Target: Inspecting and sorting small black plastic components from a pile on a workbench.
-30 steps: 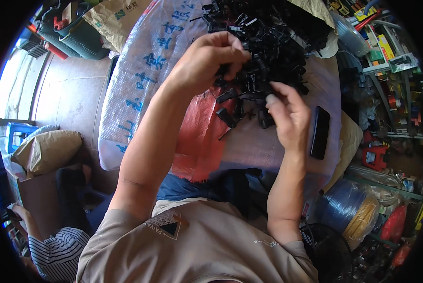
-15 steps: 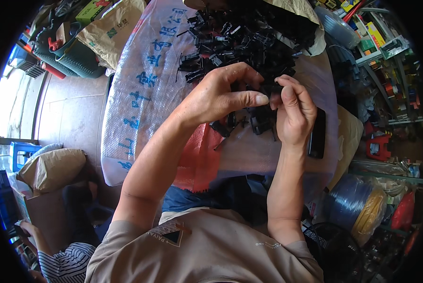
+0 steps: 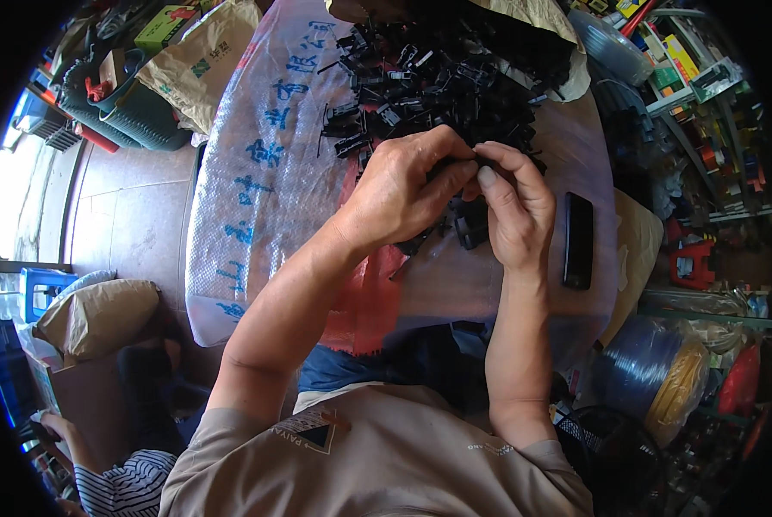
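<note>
My left hand (image 3: 407,185) and my right hand (image 3: 517,207) meet above the table, thumbs and fingertips pinched close together. Whatever they grip between them is hidden by the fingers; it looks small and dark. Just beyond the hands lies a large heap of black plastic parts (image 3: 438,86), some with thin pins sticking out. A few loose black parts (image 3: 470,228) rest on the sheet beneath my hands. The table is covered with a translucent woven plastic sheet (image 3: 205,258) bearing blue brush writing and a red patch (image 3: 364,306).
A black phone (image 3: 578,241) lies right of my right hand. Brown paper bags (image 3: 201,65) and a dark green bucket (image 3: 136,112) stand at left. Shelves with boxes and wrapped coils of tubing (image 3: 640,370) line the right. Another person's striped sleeve (image 3: 132,482) shows at lower left.
My right hand has moved left, and the two hands' fingertips have come together. The phone, partly covered before, shows fully. The other person's hand has shifted slightly.
</note>
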Tool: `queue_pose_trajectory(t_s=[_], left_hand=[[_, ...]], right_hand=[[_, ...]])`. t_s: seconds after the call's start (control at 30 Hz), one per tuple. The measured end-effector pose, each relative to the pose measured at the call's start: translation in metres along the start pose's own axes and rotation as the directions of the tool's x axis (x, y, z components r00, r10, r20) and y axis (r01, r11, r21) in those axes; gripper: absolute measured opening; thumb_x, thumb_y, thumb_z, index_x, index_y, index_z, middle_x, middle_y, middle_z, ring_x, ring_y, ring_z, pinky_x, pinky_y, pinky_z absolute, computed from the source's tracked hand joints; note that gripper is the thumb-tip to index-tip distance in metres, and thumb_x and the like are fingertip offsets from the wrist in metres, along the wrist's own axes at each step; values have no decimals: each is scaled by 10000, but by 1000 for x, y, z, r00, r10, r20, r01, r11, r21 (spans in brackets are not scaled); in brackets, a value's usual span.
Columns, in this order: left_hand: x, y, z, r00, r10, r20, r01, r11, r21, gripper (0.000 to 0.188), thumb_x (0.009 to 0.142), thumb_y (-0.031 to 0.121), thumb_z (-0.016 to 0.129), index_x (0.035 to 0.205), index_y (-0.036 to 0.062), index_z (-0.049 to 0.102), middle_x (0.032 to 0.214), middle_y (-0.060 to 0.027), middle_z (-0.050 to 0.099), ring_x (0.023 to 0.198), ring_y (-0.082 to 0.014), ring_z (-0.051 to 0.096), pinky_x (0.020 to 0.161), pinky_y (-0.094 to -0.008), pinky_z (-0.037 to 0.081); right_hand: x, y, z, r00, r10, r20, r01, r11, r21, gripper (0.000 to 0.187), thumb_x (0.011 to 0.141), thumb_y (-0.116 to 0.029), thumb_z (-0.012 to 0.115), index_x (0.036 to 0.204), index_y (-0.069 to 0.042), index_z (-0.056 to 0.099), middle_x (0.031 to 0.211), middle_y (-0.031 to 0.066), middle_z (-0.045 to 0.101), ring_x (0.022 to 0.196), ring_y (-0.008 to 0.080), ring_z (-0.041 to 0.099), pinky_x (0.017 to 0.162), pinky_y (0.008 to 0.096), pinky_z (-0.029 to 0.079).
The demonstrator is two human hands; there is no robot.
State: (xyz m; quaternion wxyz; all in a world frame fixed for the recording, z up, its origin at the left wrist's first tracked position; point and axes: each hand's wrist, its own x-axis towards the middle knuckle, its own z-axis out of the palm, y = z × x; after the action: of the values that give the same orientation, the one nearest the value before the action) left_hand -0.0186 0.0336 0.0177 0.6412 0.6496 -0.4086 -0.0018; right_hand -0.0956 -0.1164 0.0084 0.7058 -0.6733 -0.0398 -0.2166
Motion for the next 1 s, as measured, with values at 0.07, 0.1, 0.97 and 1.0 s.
queue_pose_trajectory(t_s=[0.07, 0.1, 0.97, 1.0], left_hand=[[0, 1, 1, 999, 40, -5, -40, 998, 42, 74, 843, 63, 628, 842, 10, 577, 727, -113, 640, 691, -265, 658, 613, -342, 509], [0, 2, 2, 997, 80, -9, -79, 993, 86, 71, 834, 56, 622, 813, 15, 570, 717, -112, 633, 675, -290, 648, 603, -351, 505], [0, -1, -3, 955, -224, 196, 243, 967, -77, 328, 856, 201, 672, 1086, -30, 640, 795, -46, 645, 687, -76, 573, 608, -232, 474], [-4, -1, -1, 951, -235, 201, 255, 964, -81, 328, 856, 201, 672, 1086, -30, 640, 795, -46, 645, 687, -76, 573, 608, -232, 474]], right_hand=[[1, 1, -1, 1000, 4, -2, -4, 1000, 3, 192, 899, -16, 587, 1084, 21, 623, 1056, 49, 602, 783, 88, 586, 709, 223, 507], [2, 2, -2, 1000, 6, -2, -6, 1000, 7, 178, 891, -6, 588, 1063, 20, 624, 1014, 41, 608, 757, 82, 580, 690, 219, 500], [-4, -25, -18, 983, 155, 94, -134, 971, -198, 87, 931, -93, 601, 945, -9, 621, 682, -10, 575, 586, 39, 504, 538, 175, 400], [-5, -26, -16, 985, 140, 104, -114, 967, -228, 80, 931, -80, 593, 937, -7, 624, 668, -13, 573, 578, 36, 506, 529, 175, 401]])
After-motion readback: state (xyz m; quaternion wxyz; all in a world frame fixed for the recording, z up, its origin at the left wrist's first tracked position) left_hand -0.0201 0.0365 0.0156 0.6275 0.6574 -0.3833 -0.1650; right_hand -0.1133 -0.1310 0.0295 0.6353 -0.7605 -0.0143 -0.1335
